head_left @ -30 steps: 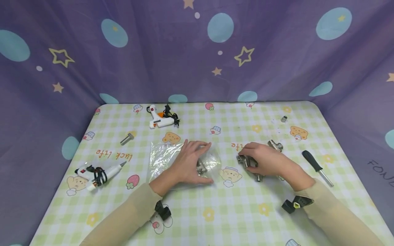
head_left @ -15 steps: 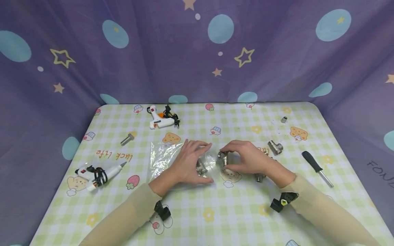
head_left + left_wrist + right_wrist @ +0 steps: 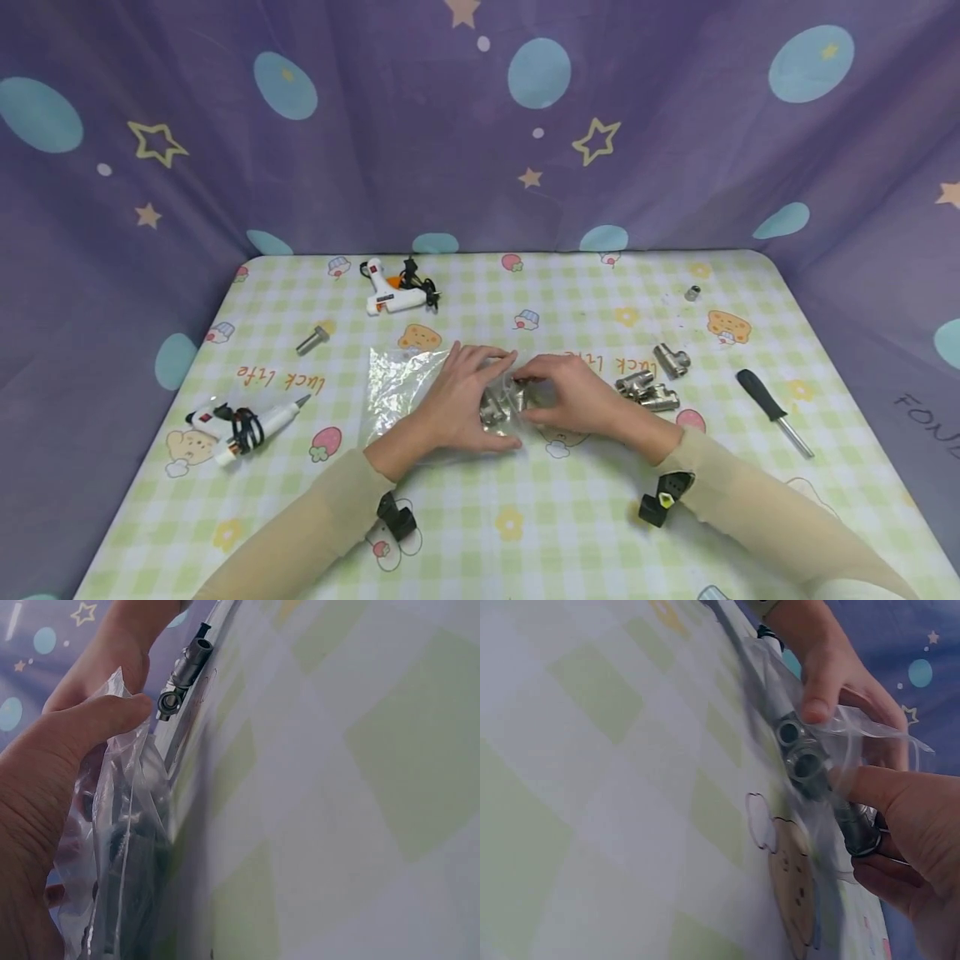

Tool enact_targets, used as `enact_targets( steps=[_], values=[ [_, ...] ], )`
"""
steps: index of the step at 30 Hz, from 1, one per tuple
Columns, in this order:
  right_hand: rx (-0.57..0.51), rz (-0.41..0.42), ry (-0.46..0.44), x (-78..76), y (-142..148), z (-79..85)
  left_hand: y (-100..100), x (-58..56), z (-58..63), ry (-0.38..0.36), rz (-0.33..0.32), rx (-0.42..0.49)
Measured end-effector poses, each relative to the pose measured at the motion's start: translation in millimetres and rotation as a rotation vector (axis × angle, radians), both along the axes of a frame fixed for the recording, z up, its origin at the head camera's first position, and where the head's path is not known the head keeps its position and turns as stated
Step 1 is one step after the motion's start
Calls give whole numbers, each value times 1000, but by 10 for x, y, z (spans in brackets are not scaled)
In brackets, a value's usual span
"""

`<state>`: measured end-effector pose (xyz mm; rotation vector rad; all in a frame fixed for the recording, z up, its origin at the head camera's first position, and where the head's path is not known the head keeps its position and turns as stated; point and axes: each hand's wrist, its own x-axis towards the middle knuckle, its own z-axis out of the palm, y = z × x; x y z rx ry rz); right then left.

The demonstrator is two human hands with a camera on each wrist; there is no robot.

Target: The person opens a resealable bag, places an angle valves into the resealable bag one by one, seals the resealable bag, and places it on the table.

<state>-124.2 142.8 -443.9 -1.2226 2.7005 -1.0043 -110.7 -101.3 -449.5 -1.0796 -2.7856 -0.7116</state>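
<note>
My left hand (image 3: 461, 400) holds the mouth of a clear plastic bag (image 3: 397, 375), which lies on the table; the thumb hooks over the bag's edge in the left wrist view. Metal pipe fittings (image 3: 806, 761) show through the plastic. At the bag's mouth, my right hand (image 3: 573, 396) pinches another metal pipe fitting (image 3: 859, 829) between thumb and fingers. Part of that fitting is hidden by the fingers. To the right, two tee fittings (image 3: 660, 398) lie side by side, with a third tee fitting (image 3: 671, 361) just behind them.
A black-handled screwdriver (image 3: 759, 393) lies far right, and a small metal piece (image 3: 692, 292) behind it. On the left are a bolt (image 3: 313, 339), a white glue gun (image 3: 393, 298) at the back, and a white tool with a pointed tip and wrapped cord (image 3: 243, 429).
My right hand has picked up a pipe fitting from the group on the right and carried it left to the bag's mouth. The left hand has stayed in place on the bag.
</note>
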Motion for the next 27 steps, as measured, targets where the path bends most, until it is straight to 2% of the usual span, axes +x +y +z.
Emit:
enact_targets(
  steps=[8, 16, 21, 27],
  values=[
    [3, -27, -9, 29, -77, -96, 11, -3, 12, 3, -10, 4],
    [14, -41, 42, 66, -144, -165, 14, -7, -9, 5, -1, -8],
    [3, -4, 92, 73, -137, -171, 19, -2, 1, -4, 5, -18],
    [8, 85, 74, 69, -110, -174, 28, -4, -1, -14, 13, -17]
  ],
)
